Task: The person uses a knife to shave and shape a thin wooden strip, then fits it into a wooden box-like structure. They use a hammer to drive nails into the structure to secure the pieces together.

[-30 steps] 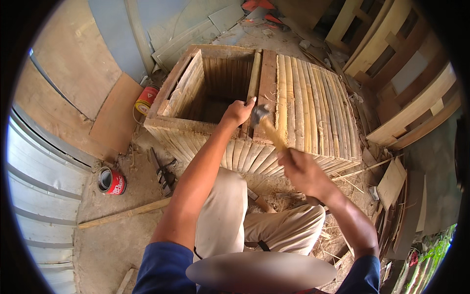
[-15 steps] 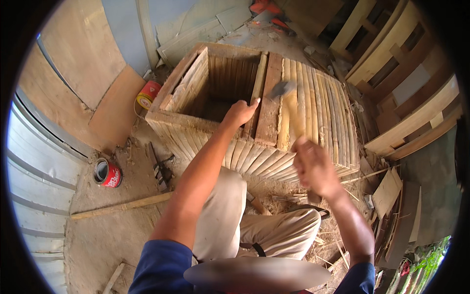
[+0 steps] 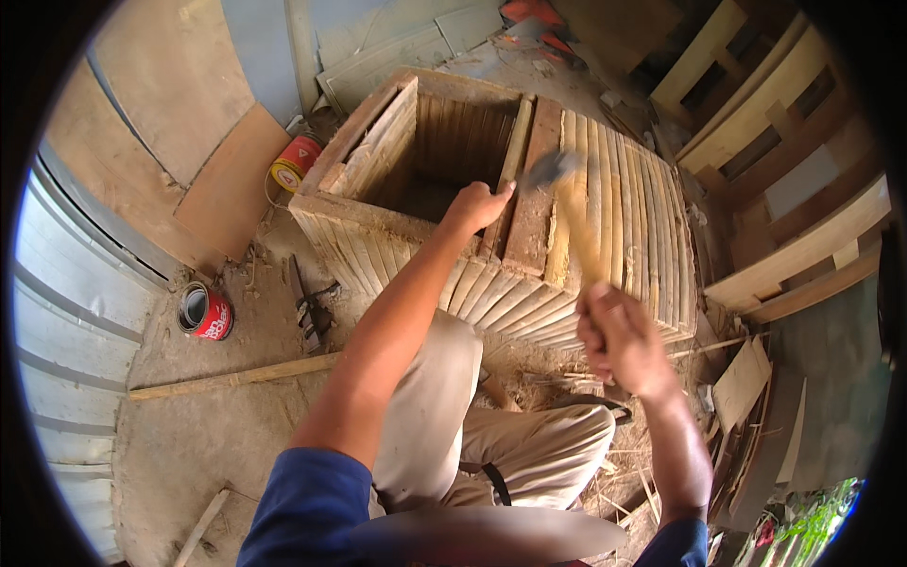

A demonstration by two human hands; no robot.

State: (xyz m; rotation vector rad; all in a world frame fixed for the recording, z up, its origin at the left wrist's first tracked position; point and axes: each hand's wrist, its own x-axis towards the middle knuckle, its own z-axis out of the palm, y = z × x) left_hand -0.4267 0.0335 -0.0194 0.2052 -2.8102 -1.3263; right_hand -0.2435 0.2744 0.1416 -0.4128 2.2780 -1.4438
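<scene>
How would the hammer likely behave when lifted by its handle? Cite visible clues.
The hammer would probably feel top-heavy, since its dark, metal-looking head sits at one end. It should stay stiff, as its pale handle looks like wood. Gripped low, where the right hand holds it, it may tip head-down if held loosely.
</scene>
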